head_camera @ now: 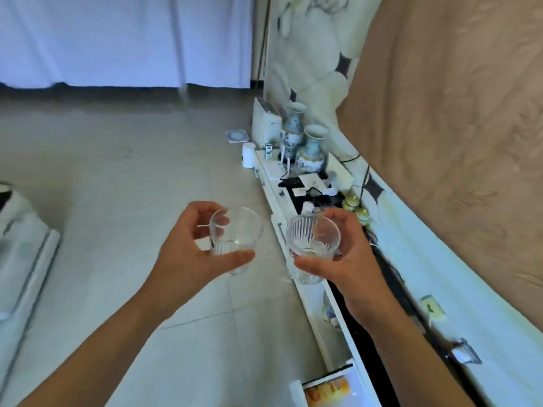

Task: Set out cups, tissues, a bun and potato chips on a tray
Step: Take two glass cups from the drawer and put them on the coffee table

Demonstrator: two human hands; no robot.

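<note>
We are gripping one glass cup in each of our hands: left hand (188,245) curling round the cup (235,239) at 9 o'clock, right hand (349,254) round the ribbed cup (313,245) at 3 o'clock, over the floor (117,177).

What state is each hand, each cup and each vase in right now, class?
Left hand: grips the left cup.
Right hand: grips the right cup.
Left cup: held in the air, tilted, looks empty.
Right cup: held in the air, looks empty.
Two vases: upright on the cabinet.

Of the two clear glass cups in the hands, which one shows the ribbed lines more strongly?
The clear ribbed glass cup in the right hand; its ribs run nearly to the rim. The left hand holds the plainer clear glass cup.
</note>
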